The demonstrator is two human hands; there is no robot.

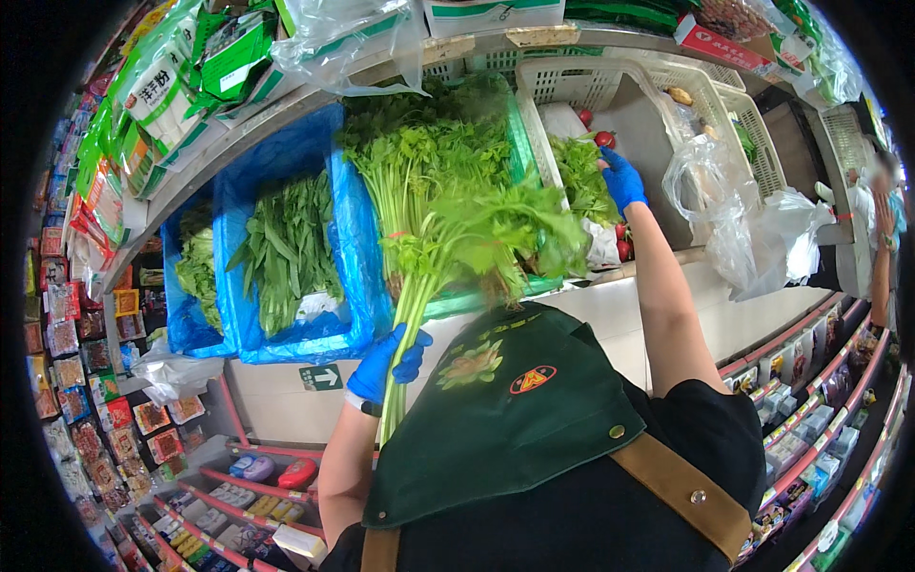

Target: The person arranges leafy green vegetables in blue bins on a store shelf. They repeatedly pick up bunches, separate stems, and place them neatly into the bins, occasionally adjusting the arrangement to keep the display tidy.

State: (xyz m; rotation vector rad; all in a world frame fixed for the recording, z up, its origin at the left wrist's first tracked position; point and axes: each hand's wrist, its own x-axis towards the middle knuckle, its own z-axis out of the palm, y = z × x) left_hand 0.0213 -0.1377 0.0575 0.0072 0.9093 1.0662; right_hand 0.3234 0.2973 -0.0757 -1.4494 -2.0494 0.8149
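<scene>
My left hand (392, 363), in a blue glove, is closed around the stalks of a bunch of celery (414, 307); its leaves spread to the right over a green-lined crate. More celery (400, 171) stands in that crate. My right hand (620, 177), also gloved in blue, reaches into a white plastic crate (536, 136), at the edge of some leafy greens (582, 179). Its fingers partly overlap the leaves, and whether they grip any cannot be told. Red radishes (605, 139) lie just above the fingertips, with others lower in the crate.
Blue-lined crates (232, 286) with dark leafy greens (282, 250) and lettuce (200, 268) are at left. Plastic bags (779, 229) hang at right. A metal shelf edge (236, 121) with packaged goods runs above. Shelves of packets flank both sides. Another person's arm (883, 250) shows at far right.
</scene>
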